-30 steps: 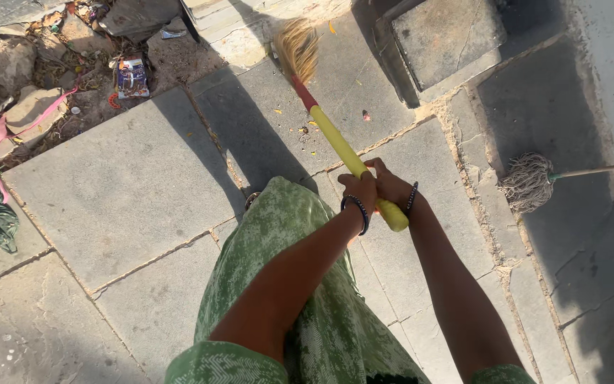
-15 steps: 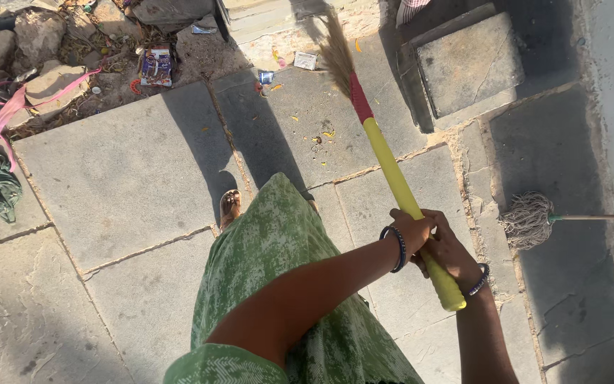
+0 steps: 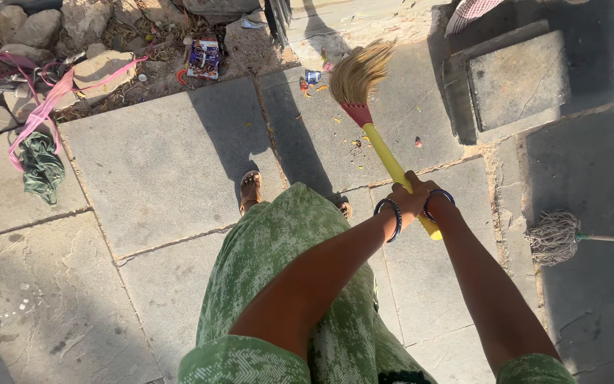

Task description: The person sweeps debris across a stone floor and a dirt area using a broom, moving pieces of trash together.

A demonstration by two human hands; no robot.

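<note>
A broom (image 3: 381, 149) with a yellow handle, a red binding and straw bristles slants up over grey paving slabs (image 3: 158, 156). My left hand (image 3: 408, 199) and my right hand (image 3: 428, 193) are both closed on the lower end of the handle, side by side. The bristles rest on the slab near small scraps of litter (image 3: 310, 80). I wear a green patterned garment, and one sandalled foot (image 3: 251, 190) shows below it.
A string mop (image 3: 554, 237) lies on the ground at the right. A raised stone block (image 3: 516, 78) sits at the upper right. Rocks, pink ribbon (image 3: 40, 107), a green cloth (image 3: 42, 166) and a wrapper (image 3: 204, 57) lie along the upper left.
The broom has swung forward and left, and its bristles have fanned out on the slab. My hands moved up from the lower right, still holding the handle. The view shifted forward.
</note>
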